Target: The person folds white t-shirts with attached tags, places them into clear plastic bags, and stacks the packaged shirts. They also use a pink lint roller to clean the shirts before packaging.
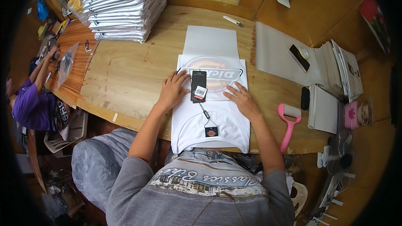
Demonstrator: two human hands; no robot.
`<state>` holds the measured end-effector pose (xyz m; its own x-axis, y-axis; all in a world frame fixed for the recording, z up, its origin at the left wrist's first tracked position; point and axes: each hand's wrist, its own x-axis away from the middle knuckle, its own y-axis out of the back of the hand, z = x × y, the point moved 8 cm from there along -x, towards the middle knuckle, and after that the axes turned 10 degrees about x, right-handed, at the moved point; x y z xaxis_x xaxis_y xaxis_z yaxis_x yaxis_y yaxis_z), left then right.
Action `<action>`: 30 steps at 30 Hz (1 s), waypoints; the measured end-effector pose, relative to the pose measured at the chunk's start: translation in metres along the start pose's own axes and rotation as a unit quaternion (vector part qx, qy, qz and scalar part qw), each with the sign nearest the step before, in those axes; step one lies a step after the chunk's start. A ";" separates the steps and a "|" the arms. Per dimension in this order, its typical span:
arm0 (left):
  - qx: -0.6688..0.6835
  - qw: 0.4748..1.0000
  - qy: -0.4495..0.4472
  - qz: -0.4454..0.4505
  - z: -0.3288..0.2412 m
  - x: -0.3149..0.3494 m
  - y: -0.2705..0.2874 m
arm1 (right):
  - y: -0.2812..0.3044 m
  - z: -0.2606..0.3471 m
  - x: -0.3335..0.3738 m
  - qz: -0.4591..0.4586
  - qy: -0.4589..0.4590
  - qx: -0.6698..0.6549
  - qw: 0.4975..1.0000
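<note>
A folded white T-shirt (184, 119) lies on the table in front of me, its neckline toward my body. Over its printed chest rests a translucent sheet (210, 42), which reaches past the shirt's far edge. My left hand (172, 88) lies on the shirt's left side, fingers spread beside a black hang tag (199, 78) with a white sticker. On the right side, my right hand (243, 100) presses flat with its fingertips on the sheet's near right part. A cord runs from the tag to the dark neck label (211, 132). Neither hand grips anything.
A tall stack of folded white shirts (125, 12) stands far left. A pink-handled lint roller (288, 127) lies right, near several piled white sheets (324, 109). A pen (233, 21) is at the back. Another person in purple (33, 109) works at the left.
</note>
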<state>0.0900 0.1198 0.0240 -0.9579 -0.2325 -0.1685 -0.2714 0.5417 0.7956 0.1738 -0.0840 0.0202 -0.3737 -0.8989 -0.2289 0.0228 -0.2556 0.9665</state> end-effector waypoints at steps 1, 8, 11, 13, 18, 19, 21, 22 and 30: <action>-0.009 1.000 -0.002 0.005 0.001 0.001 -0.003 | 0.001 0.000 -0.001 -0.003 -0.004 0.010 1.000; -0.050 0.999 -0.016 0.001 -0.003 0.002 -0.010 | 0.007 -0.008 0.008 -0.014 -0.032 0.040 0.999; -0.051 0.999 -0.019 0.006 -0.005 0.001 -0.010 | 0.008 -0.007 0.009 -0.011 -0.037 0.052 0.998; -0.051 0.999 -0.017 0.009 -0.004 0.001 -0.010 | 0.018 -0.013 0.009 0.004 -0.068 0.049 0.996; -0.036 0.999 -0.018 0.022 -0.007 -0.003 -0.013 | 0.044 -0.189 0.159 -0.018 -0.511 -0.088 0.855; -0.043 0.999 0.004 0.013 0.002 0.002 -0.008 | 0.102 -0.166 0.124 0.103 -0.536 0.101 0.832; -0.048 0.999 0.000 0.011 0.001 0.000 -0.008 | 0.114 -0.189 0.178 0.125 -0.593 0.140 0.783; -0.048 0.999 -0.002 0.015 -0.001 -0.003 -0.009 | 0.117 -0.203 0.187 0.095 -0.593 0.141 0.787; -0.053 0.997 0.028 0.042 0.002 -0.005 -0.008 | 0.100 -0.290 0.207 0.149 -0.722 0.167 0.655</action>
<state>0.0967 0.1186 0.0175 -0.9696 -0.2350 -0.0681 -0.1753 0.4733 0.8633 0.3675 -0.3991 0.0359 -0.8912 0.4443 0.0912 0.1806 0.1632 0.9699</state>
